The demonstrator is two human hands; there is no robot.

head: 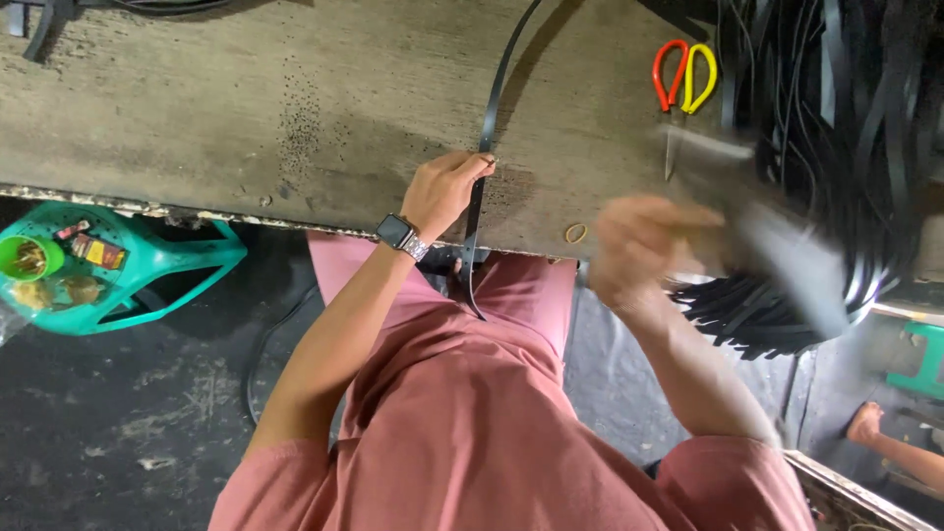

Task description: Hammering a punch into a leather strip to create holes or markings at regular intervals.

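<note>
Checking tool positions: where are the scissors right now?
In the head view, the scissors lie on the workbench, upper right, beside the pile of black strips.

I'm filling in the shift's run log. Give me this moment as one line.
left hand: pinching black strap on workbench | right hand: blurred, gripping grey flat tool | scissors: lying idle

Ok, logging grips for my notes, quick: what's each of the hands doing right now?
Left hand: closed, pinching a black strap against the workbench.
Right hand: motion-blurred, gripping a blurred flat tool; exact grip unclear.
</note>
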